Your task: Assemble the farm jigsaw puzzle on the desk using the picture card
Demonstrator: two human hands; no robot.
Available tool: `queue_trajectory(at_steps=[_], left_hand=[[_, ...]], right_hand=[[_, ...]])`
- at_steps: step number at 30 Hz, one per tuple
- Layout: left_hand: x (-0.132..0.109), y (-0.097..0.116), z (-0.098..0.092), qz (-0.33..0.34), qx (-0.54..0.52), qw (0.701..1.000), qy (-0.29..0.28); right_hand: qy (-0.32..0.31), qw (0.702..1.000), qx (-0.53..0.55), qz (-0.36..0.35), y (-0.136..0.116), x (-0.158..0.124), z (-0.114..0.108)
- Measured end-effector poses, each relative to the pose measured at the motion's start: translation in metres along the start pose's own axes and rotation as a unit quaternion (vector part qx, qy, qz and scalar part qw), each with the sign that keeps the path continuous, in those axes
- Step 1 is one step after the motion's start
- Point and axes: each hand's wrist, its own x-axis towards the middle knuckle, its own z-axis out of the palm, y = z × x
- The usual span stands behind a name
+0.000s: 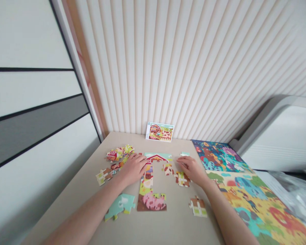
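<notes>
A beige table (173, 221) meets a ribbed wall (193, 68) at frame top. The left hand (134, 168) lies open at the part-built puzzle's (151, 199) edge; the right hand (191, 169) rests open by a loose piece (183, 179).

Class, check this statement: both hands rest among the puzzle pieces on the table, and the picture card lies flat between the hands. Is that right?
One thing is wrong. The head view shows the card standing against the wall at the far edge of the table, not flat between the hands. The left hand and right hand do rest among the pieces.
</notes>
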Motion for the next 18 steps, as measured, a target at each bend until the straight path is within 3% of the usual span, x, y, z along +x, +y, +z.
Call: queue_trajectory(at_steps=[6,11,15,18], left_hand=[[-0.004,-0.003,0.002,0.007,0.012,1.000,-0.012],[-0.007,-0.001,0.001,0.007,0.028,1.000,-0.003],[-0.008,0.003,0.000,0.001,0.034,0.999,0.013],[-0.008,0.004,0.000,0.003,0.038,0.999,0.012]], right_hand=[[-0.053,0.997,0.008,-0.048,-0.039,-0.005,0.004],[-0.069,0.995,0.026,-0.071,-0.054,-0.009,0.002],[-0.077,0.992,0.032,-0.089,-0.048,-0.007,-0.004],[-0.019,1.000,-0.007,-0.023,-0.021,-0.001,-0.009]])
